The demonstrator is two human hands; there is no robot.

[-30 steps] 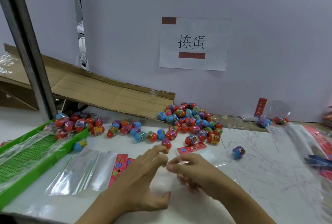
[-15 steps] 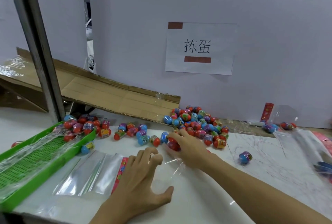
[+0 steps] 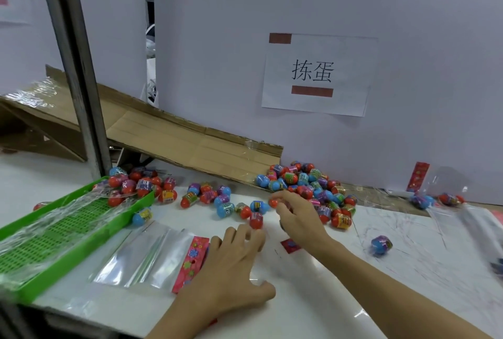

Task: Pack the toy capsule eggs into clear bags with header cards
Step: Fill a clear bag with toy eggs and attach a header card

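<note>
Many red, blue and purple capsule eggs lie in a heap point(image 3: 310, 189) below the cardboard ramp, with a looser row point(image 3: 215, 198) to its left. My right hand point(image 3: 296, 213) reaches into the near edge of the heap, fingers curled round a red egg point(image 3: 273, 202). My left hand point(image 3: 231, 268) rests spread and flat on a clear bag on the white table, beside a stack of clear bags point(image 3: 147, 257) with pink header cards point(image 3: 192, 262). A small red card point(image 3: 290, 245) lies under my right wrist.
A green slotted tray point(image 3: 54, 232) draped in plastic film sits at the left with eggs at its far end. A cardboard ramp point(image 3: 168, 137) slopes down behind. A metal post point(image 3: 79, 80) stands at left. One blue egg point(image 3: 381, 244) lies alone at the right; more bags point(image 3: 435, 197) at far right.
My right hand left the bag, moved forward to the heap of eggs and closed on a red egg. My left hand stayed pressing on the bag. The camera moved closer.
</note>
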